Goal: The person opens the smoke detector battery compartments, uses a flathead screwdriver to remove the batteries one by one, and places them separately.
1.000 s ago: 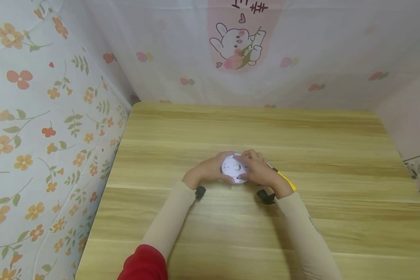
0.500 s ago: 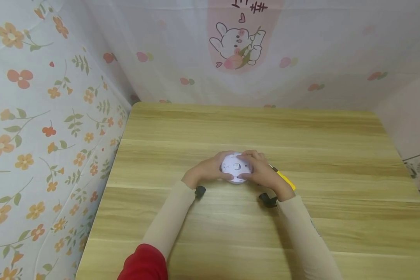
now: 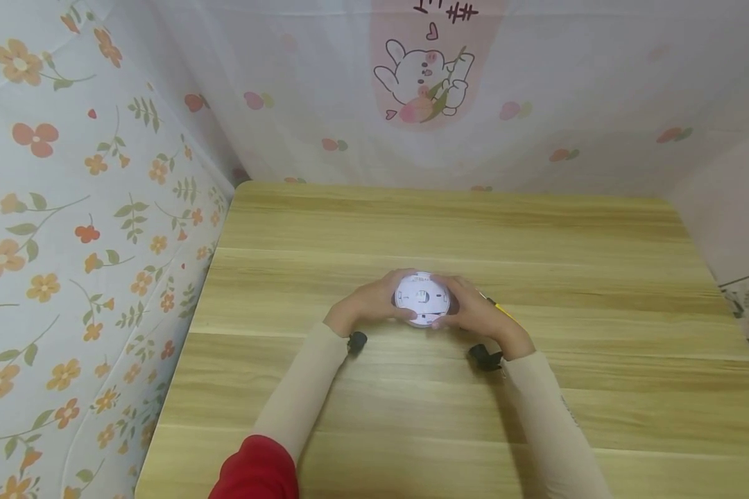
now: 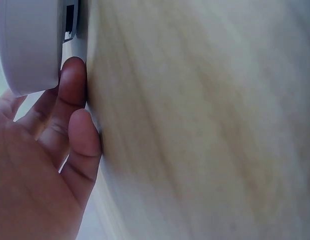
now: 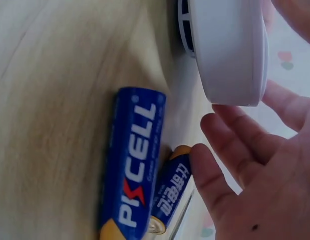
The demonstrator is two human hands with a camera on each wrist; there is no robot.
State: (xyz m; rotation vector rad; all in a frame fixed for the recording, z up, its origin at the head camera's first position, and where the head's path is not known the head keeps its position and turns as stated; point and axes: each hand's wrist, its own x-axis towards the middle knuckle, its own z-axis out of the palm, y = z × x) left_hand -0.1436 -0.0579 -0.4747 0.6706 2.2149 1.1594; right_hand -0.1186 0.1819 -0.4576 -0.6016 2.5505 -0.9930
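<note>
Both hands hold a round white smoke alarm [image 3: 422, 298] low over the table, its slotted back facing up. My left hand [image 3: 371, 299] grips its left rim, thumb at the near edge and fingers round the far side. On the right rim, my right hand [image 3: 479, 312] holds with thumb near and fingers beyond. In the left wrist view, curled fingers [image 4: 72, 85] lie under the alarm's side wall [image 4: 32, 45]. Dark vents show on the underside in the right wrist view. Two blue PKCELL batteries, a near one [image 5: 137, 160] and a farther one [image 5: 171, 190], lie beside the right fingers.
A yellow-handled screwdriver [image 3: 504, 312] lies just beyond my right hand, partly hidden by it. Black wrist cameras, left [image 3: 357, 342] and right [image 3: 485, 357], hang under the wrists. The wood-grain table [image 3: 324, 222] meets a printed curtain [image 3: 324, 90] at its back edge.
My right hand has slid right, its fingers moving off the alarm's back to the rim, so more of that face shows. The left hand and the alarm stay nearly in place.
</note>
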